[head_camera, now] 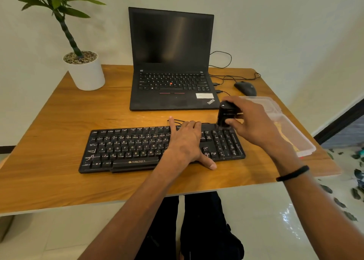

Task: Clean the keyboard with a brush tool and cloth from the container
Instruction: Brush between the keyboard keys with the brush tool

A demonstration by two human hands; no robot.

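A black keyboard [126,147] lies on the wooden table [59,122] in front of me. My left hand [187,141] rests flat on the keyboard's right-middle part, fingers spread, index finger reaching past the back edge. My right hand [254,122] grips a black cylindrical brush tool [225,115] and holds it upright, its lower end on the keyboard's top right corner above the number pad. A clear plastic container [295,133] sits to the right of the keyboard, partly hidden by my right hand; something yellow lies inside it.
An open black laptop [171,63] stands behind the keyboard. A black mouse [245,88] with cables lies at the back right. A white pot with a green plant [86,72] stands at the back left corner. The table's right edge runs just past the container.
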